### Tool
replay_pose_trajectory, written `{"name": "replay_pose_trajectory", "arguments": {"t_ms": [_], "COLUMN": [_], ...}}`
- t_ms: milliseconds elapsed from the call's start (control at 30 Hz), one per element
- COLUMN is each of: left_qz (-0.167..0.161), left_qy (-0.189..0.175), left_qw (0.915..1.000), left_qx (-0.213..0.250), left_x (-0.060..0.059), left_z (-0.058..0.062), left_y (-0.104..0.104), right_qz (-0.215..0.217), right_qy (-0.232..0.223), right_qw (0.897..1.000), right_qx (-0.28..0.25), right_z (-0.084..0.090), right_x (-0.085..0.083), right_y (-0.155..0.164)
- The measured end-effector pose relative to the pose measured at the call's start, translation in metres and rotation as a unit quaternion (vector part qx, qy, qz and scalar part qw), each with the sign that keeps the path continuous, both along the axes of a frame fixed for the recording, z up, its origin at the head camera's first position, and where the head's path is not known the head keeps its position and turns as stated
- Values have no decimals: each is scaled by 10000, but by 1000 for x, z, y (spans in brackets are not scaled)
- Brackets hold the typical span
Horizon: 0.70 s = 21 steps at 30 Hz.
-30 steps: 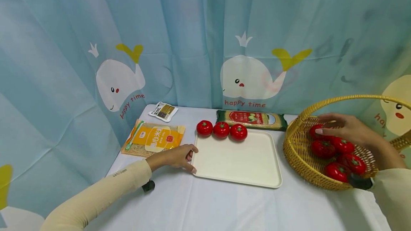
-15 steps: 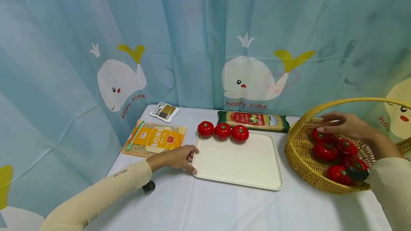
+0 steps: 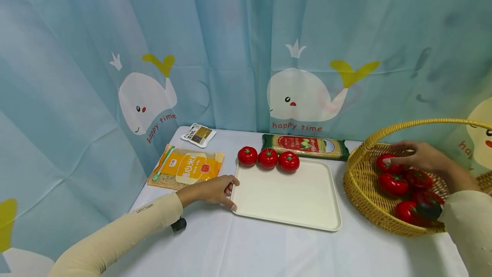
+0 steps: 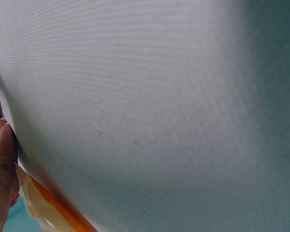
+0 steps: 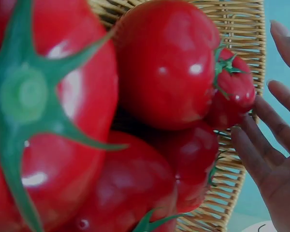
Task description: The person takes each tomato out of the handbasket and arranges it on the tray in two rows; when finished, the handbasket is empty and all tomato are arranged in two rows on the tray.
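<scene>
In the head view, my left hand (image 3: pixel 215 189) holds the left rim of a cream tray (image 3: pixel 286 195), thumb at the near corner. Three red tomatoes stand in a row along the tray's back edge: left tomato (image 3: pixel 247 156), middle tomato (image 3: pixel 267 158), right tomato (image 3: pixel 288 161). My right hand (image 3: pixel 423 157) reaches into a wicker basket (image 3: pixel 355 193) of several tomatoes, thumb and fingers spread about the rearmost tomato (image 3: pixel 383 166). The right wrist view shows nearly straight fingers (image 5: pixel 253 159) with tips right at that tomato's side. In the left wrist view, fingers lie along the tray's edge.
Behind the tray lies a green-ended pack of noodles (image 3: pixel 305 146). An orange food bag (image 3: pixel 190 166) lies beyond my left hand, with a small white sachet (image 3: pixel 199 135) behind it. The basket's tall handle (image 3: pixel 423 122) arches over my right hand. A whale-print curtain (image 3: pixel 230 54) hangs behind.
The head view has shifted slightly. My right wrist has moved a little within the basket, its hand staying at the rearmost tomato. My left hand keeps its place on the tray.
</scene>
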State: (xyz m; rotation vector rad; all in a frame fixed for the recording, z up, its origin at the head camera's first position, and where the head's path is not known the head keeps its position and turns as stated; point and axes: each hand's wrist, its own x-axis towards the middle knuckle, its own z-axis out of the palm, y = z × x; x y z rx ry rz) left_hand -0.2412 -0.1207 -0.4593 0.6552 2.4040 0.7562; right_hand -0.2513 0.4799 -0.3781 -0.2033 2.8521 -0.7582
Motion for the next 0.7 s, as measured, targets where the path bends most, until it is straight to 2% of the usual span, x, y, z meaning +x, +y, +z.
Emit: {"name": "replay_pose_trajectory", "arguments": {"t_ms": [200, 700], "left_qz": [40, -19], "left_qy": [-54, 13], "left_qw": [10000, 10000], "left_qx": [5, -21], "left_x": [1, 0], "left_z": [0, 1], "left_y": [0, 2], "right_qz": [30, 172], "right_qy": [158, 188], "right_qw": [9986, 9970], "right_qx": [500, 734], "right_z": [-6, -6], "right_x": [-3, -2], "right_y": [6, 7]}}
